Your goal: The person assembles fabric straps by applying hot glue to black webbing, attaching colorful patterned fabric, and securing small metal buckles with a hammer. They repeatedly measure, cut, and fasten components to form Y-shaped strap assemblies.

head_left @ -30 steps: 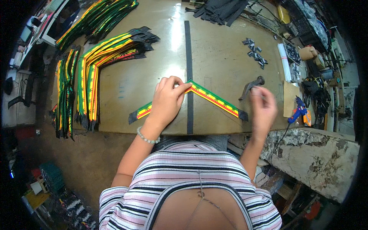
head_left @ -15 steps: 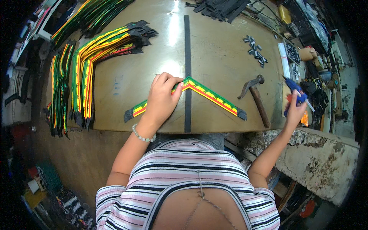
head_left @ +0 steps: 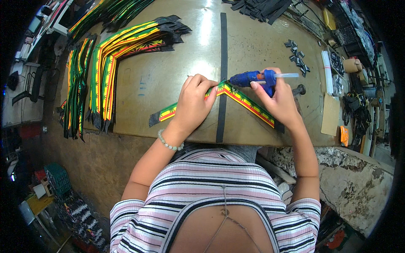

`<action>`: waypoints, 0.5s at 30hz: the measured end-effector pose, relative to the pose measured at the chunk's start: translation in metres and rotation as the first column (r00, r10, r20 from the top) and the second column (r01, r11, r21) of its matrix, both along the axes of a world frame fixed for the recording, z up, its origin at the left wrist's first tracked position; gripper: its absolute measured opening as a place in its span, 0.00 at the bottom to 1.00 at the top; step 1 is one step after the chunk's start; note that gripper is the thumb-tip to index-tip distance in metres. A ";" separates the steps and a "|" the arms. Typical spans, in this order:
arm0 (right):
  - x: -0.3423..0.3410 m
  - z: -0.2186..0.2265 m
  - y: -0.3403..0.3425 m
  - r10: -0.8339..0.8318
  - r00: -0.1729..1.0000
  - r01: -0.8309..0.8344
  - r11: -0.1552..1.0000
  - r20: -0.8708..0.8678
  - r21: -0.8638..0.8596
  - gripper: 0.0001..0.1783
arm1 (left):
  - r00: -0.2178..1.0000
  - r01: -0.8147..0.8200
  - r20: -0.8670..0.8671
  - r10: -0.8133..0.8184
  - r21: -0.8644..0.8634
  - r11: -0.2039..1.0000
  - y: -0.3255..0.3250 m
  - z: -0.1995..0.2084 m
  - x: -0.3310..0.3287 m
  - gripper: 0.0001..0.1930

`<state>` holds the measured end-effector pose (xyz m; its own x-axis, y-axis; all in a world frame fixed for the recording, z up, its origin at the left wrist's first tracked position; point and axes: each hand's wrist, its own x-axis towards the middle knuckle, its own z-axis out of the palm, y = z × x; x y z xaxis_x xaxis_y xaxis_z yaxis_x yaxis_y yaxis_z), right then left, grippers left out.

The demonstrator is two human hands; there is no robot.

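A green, yellow and red patterned fabric strap (head_left: pixel 249 107), bent to a peak and dark at its ends, lies across a long black strip (head_left: pixel 223 46) on the table. My left hand (head_left: pixel 195 101) is closed on the strap just left of the peak, its thumb and fingertips pressed together there. In my right hand (head_left: pixel 280 103) is a blue glue gun (head_left: pixel 245 78) with a clear glue stick (head_left: pixel 287 75) sticking out behind. Its nozzle points left and reaches the strap's peak; whether it touches cannot be made out. Behind my right hand a hammer (head_left: pixel 300 90) shows only its head.
Stacks of similar bent straps (head_left: pixel 101 80) cover the table's left side, with more straps (head_left: pixel 78 92) beside them. Black strips (head_left: pixel 261 9) are heaped at the far edge. Small dark metallic pieces (head_left: pixel 298 58) lie at right, near white sticks (head_left: pixel 327 71) and a cardboard piece (head_left: pixel 330 114).
My right hand has brought the glue gun leftward from the table's right edge to the strap's peak. The left hand keeps its hold on the strap. The whole view has shifted slightly.
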<state>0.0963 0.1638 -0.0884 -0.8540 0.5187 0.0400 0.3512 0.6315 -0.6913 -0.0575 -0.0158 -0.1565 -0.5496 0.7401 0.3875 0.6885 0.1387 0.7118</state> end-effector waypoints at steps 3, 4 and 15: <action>-0.001 -0.002 -0.003 0.012 1.000 -0.012 0.999 -0.003 0.046 0.26 | 1.000 0.000 -0.003 0.000 -0.003 1.000 0.000 0.000 0.000 0.05; 0.000 -0.002 -0.003 0.020 1.000 -0.020 0.997 -0.007 0.071 0.26 | 1.000 -0.003 -0.003 0.003 0.000 1.000 0.000 0.000 0.000 0.05; 0.017 0.002 -0.017 0.045 0.999 -0.045 0.996 -0.005 0.078 0.26 | 0.999 0.007 -0.031 -0.007 0.024 1.000 0.000 -0.003 0.000 0.06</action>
<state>0.1134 0.1468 -0.0866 -0.8759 0.4750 0.0846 0.3167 0.6982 -0.6420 -0.0572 -0.0154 -0.1599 -0.5318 0.7342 0.4221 0.7113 0.1167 0.6931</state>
